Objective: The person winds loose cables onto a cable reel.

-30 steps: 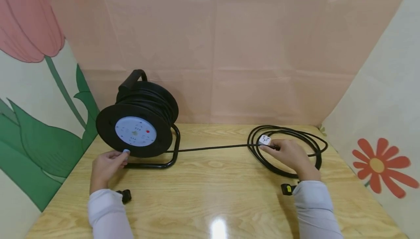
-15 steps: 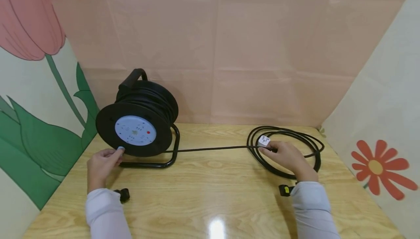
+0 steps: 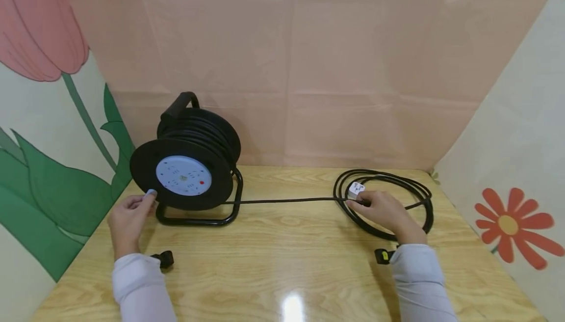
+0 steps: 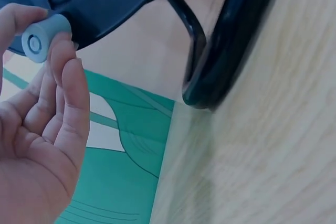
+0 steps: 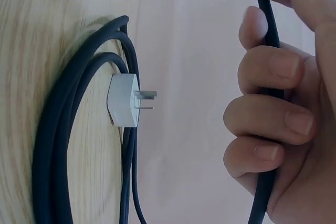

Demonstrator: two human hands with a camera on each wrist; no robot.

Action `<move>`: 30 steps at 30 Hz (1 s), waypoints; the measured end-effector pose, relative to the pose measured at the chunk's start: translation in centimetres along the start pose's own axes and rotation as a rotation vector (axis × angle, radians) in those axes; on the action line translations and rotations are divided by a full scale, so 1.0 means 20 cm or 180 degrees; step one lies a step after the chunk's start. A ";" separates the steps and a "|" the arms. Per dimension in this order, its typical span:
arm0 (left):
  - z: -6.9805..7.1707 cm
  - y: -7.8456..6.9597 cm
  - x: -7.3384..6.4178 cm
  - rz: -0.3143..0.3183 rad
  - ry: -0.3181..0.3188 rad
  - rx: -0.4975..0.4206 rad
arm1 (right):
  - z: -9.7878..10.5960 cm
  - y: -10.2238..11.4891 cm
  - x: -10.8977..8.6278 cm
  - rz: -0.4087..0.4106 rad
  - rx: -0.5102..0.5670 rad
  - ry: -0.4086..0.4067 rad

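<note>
A black cable reel with a pale blue socket panel stands at the left on its tubular frame. My left hand pinches a light blue knob at the lower edge of the reel's front disc, between thumb and fingers. From the reel a black cable runs nearly straight across to my right hand. In the right wrist view, the right fingers curl round the cable, which crosses the palm. Below it, loose cable coils lie on the table with a white plug, prongs up.
The light wood table meets a pink backdrop behind. A wall painted with a tulip and leaves borders the left, and one with a red flower the right. The reel's black carrying handle points up at the back.
The left hand has moved left and slightly up with the knob, turning the reel clockwise in the head view. The loose coils on the right have drawn in slightly; the right hand has barely moved.
</note>
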State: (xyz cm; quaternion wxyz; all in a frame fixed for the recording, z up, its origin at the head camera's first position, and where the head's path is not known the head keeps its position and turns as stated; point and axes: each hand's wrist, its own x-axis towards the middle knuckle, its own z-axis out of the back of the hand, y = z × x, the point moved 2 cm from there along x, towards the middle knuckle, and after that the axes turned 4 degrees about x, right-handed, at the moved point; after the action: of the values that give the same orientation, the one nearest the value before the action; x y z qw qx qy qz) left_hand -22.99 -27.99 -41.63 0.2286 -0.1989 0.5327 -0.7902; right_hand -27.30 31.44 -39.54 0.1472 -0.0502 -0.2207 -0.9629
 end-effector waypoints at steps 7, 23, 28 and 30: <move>0.00 -0.02 0.00 0.0079 -0.0136 -0.0621 | 0.00 0.00 0.00 -0.0146 -0.0202 0.0019; -0.01 -0.12 -0.02 0.0074 -0.0431 -0.2316 | 0.01 0.03 0.00 -0.0092 -0.0313 0.0126; 0.00 -0.13 -0.03 0.0132 -0.0463 -0.2312 | 0.00 0.04 0.00 -0.0080 -0.0317 0.0109; 0.00 -0.14 -0.03 0.0149 -0.0462 -0.2305 | 0.00 0.04 0.00 -0.0097 -0.0343 0.0059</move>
State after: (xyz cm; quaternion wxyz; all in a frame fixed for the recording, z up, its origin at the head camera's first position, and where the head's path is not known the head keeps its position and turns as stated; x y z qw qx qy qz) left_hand -22.98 -26.76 -39.10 0.1987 -0.3102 0.7646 -0.5288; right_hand -26.98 30.83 -39.20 0.1316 -0.0457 -0.1680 -0.9759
